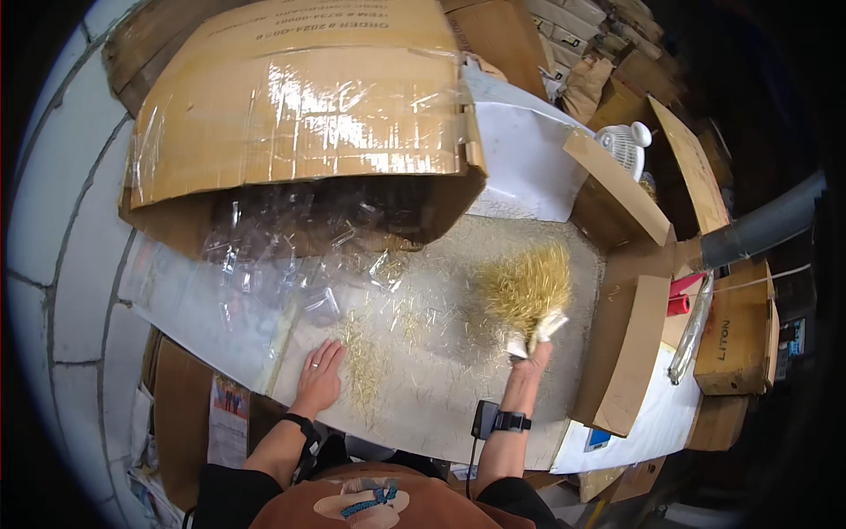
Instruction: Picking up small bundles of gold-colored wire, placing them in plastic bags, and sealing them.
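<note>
My left hand [319, 379] lies flat on the pale tabletop, fingers stretched out, holding nothing. Just right of it is a strip of loose gold bits [363, 375], thin and short. My right hand [534, 354] reaches forward, its fingers closed round white material [552, 324] at the near end of a bushy clump of fine gold strands [527, 282]. That material partly covers the fingers, so its kind is unclear. Ahead of my left hand, clear plastic pieces [322, 300] spill from the open side of a large taped carton [291, 115]. One clear piece [386, 271] has gold bits at it.
Cardboard flaps [624, 353] stand upright along the right side. Beyond them are a red roll [679, 305], a brown carton [733, 339] and a white fan [624, 148]. A white sheet [527, 141] rises at the back. A white block wall [75, 220] borders the left.
</note>
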Motion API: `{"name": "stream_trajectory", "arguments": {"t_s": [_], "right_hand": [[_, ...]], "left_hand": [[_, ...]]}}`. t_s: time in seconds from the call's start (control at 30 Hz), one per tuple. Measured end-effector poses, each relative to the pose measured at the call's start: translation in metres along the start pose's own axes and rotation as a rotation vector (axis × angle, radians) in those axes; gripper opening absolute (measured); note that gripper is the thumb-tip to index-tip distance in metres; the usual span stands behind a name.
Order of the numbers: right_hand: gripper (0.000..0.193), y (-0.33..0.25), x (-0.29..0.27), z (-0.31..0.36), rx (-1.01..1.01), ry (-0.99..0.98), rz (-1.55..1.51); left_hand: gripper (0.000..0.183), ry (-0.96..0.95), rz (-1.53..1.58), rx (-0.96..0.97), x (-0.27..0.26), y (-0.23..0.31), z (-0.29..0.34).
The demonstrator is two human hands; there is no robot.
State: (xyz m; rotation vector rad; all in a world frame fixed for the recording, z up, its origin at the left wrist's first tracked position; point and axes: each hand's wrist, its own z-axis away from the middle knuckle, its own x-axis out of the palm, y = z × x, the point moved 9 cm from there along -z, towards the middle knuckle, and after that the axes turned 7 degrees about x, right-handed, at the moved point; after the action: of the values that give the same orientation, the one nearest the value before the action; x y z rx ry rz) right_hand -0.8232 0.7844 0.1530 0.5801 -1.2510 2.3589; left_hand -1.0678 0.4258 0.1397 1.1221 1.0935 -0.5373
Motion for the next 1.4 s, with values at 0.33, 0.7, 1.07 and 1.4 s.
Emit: {"name": "stream_trajectory", "arguments": {"t_s": [0.33, 0.7, 1.07, 1.4], "right_hand": [[0.031, -0.189, 0.104, 0.03, -0.546, -0.207, 0.368], [0.037, -0.209, 0.004, -0.161, -0.516, 0.41, 1.486], [0.033, 0.058, 0.151, 0.083, -0.599, -0.369, 1.2], [0.023, 0.171, 0.198, 0.081, -0.839, -0.359, 1.552]], "left_hand": [[0.056, 0.036, 0.015, 0.034, -0.005, 0.01, -0.007], [0.057, 0.001, 0.003, -0.013, 0.006, -0.004, -0.003], [0.058, 0.082, 0.039, 0.074, -0.004, 0.004, -0.003], [0.051, 0.189, 0.105, 0.135, 0.0, -0.002, 0.008]]}}
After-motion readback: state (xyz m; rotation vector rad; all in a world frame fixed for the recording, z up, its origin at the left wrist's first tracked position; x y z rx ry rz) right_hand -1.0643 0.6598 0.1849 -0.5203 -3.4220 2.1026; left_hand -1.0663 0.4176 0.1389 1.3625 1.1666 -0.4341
